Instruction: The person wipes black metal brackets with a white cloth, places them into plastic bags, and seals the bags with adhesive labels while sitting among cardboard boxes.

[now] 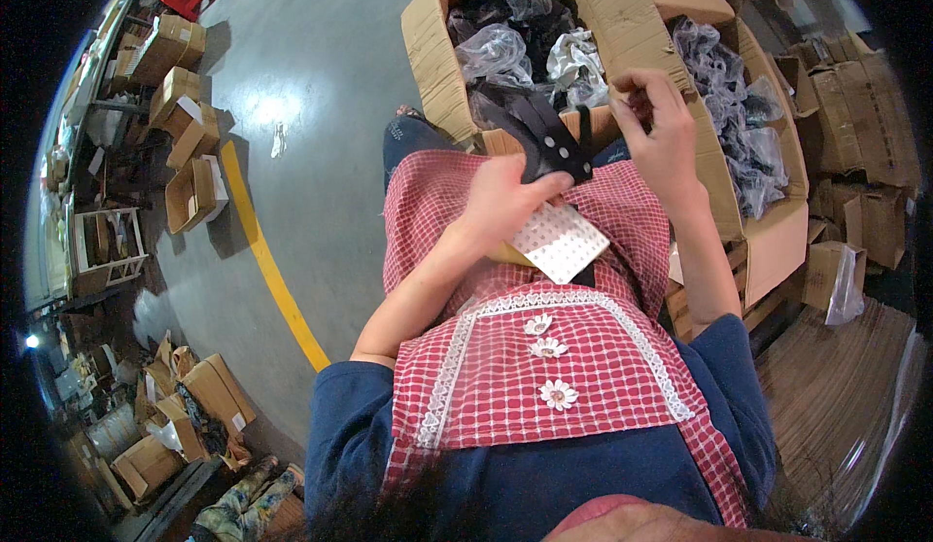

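Note:
My left hand (507, 202) is closed around a black strap-like piece (536, 134) with round silver studs, held over my lap. Its thumb lies across the lower end, and a thin black loop (584, 126) stands up beside the studs. Just below that hand is a white square piece with small dots (561, 243), with a bit of yellow at its side. To the right, my right hand (661, 134) is raised beside the carton flap, apart from the black piece. Its thumb and forefinger come together in a pinch; anything between them is too small to make out.
Ahead of my knees stands an open carton (434, 61) of black items and clear plastic bags. Another carton (777, 124) of bagged items is at right, near stacked flat cardboard (841, 386). Boxes and shelves line the left, beyond a yellow floor line (262, 250).

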Available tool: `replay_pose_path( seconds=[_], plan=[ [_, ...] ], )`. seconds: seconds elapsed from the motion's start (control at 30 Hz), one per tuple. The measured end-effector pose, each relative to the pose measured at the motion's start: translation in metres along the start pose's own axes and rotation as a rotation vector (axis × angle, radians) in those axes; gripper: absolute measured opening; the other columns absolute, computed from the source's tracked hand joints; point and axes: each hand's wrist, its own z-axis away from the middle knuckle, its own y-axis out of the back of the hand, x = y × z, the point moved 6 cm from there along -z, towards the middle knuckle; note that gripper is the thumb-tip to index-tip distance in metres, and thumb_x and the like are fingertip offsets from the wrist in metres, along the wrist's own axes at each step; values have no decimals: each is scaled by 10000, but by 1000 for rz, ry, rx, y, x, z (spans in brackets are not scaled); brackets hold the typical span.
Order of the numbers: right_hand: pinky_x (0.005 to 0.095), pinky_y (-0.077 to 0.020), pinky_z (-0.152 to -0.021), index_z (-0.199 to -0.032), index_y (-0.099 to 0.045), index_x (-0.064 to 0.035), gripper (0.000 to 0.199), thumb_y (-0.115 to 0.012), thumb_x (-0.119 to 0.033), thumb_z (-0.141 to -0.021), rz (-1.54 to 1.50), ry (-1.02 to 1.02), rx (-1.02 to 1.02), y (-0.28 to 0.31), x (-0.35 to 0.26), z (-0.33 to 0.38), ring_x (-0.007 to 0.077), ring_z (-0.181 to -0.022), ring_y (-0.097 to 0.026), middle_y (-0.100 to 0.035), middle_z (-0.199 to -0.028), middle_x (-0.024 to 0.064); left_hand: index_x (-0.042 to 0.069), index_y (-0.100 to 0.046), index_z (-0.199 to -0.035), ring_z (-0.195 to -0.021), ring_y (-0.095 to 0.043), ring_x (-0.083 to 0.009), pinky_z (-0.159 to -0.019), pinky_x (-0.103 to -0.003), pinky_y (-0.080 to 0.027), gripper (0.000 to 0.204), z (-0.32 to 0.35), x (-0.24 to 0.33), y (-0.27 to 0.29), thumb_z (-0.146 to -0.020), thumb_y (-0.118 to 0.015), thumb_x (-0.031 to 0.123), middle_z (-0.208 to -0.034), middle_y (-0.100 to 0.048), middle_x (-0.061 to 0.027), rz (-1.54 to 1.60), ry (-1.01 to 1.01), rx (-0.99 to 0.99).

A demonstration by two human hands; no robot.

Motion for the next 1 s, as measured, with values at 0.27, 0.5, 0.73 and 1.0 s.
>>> replay_pose_path(
  seconds=[0.27,0.5,0.73,1.0],
  plan=[
    [357,-527,-770,-1111,-634,-21,312,-668,-241,-893,-197,-251,-521,-30,18,59,278,-911,-685,-692,-1006,165,-13,-709,-923,-698,-642,-84,-643,-242,-510,177,5,12,11,-876,-729,157,-835,-736,-47,166,-95,230],
    [382,-535,-832,-1147,-622,-11,321,-665,-144,-859,-198,-326,-401,-42,22,63,346,-994,-677,-686,-1083,208,-26,-680,-974,-733,-651,-77,-650,-227,-512,171,10,22,8,-912,-694,133,-854,-740,-53,385,-132,190],
    [311,-499,-809,-1067,-623,11,237,-690,-122,-883,-360,-456,-434,-42,23,62,161,-901,-634,-684,-975,92,-24,-673,-989,-718,-629,-66,-641,-217,-496,172,15,21,9,-919,-692,132,-861,-736,-45,412,-174,226],
    [383,-508,-825,-983,-646,8,248,-715,-73,-760,-177,-204,-248,-34,13,66,320,-923,-645,-669,-970,154,-21,-685,-973,-696,-625,-61,-618,-218,-493,162,12,21,7,-915,-688,130,-848,-736,-37,386,-140,205]
  ],
)
